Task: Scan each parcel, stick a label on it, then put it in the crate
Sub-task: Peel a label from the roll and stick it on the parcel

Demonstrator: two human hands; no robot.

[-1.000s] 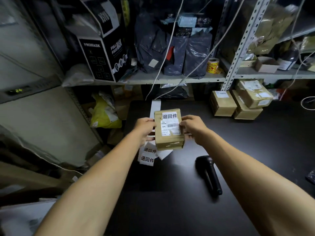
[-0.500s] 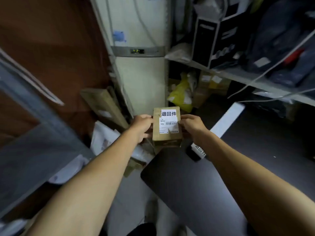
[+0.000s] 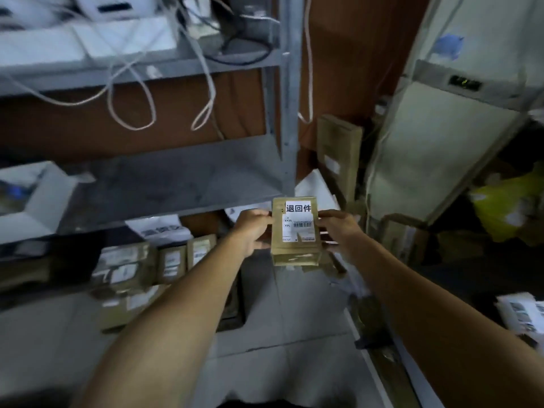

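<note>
While the parcel is gripped on both sides and held in mid-air, the drop-off hasn't been done yet.

It's clasped by the left hand and the right hand, fingers curled round its edges, with the white label already stuck on top, so scanning and labelling look finished for this one. Lower left, a dark crate stacked with labelled boxes can be made out, blurred, below the grey shelf. Only the placing seems left.
</note>
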